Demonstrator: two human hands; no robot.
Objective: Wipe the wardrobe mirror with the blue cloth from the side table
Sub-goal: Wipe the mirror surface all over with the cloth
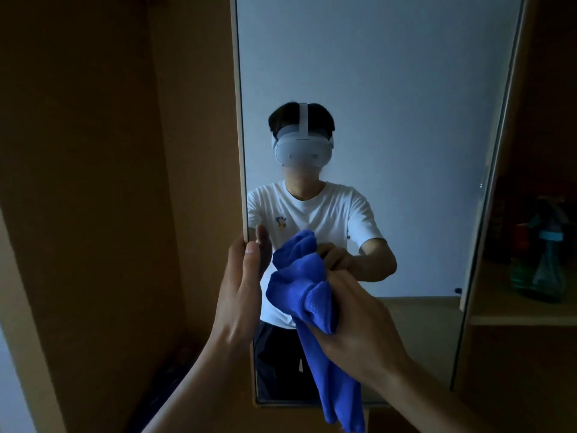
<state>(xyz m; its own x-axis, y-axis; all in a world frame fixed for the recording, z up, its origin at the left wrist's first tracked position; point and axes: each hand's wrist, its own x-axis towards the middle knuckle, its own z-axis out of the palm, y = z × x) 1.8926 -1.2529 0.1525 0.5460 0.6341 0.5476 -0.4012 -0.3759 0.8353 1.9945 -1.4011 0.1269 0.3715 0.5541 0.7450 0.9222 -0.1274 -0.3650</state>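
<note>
- Head view, containers: at 3 o'clock an open shelf (515, 317) in the wardrobe holds a teal spray bottle (549, 264), which stands upright on the shelf board. Something reddish sits just beside it toward 9 o'clock, but it is too dim to name.
- The blue cloth (299, 282) is near the centre of the view, slightly toward 6 o'clock, in front of the lower part of the mirror (390, 89). It is bunched at the top, and a long tail hangs toward 6 o'clock past the mirror's bottom edge. I cannot tell whether the bunched end touches the glass.
- The right hand (352, 317) comes in from 5 o'clock and is closed round the cloth's middle, with folds bulging out above the knuckles.
- The left hand (240, 295) comes in from 7 o'clock and pinches the mirror's left edge, with the thumb on the glass side. The hands are apart, with the cloth between them.
- Surface: the mirror is a tall panel in a pale frame. It reflects a person in a white headset, white T-shirt and dark trousers against a plain pale wall.
- Room: brown wooden wardrobe panels (93, 151) fill the view from 8 to 11 o'clock, and the light is dim.
</note>
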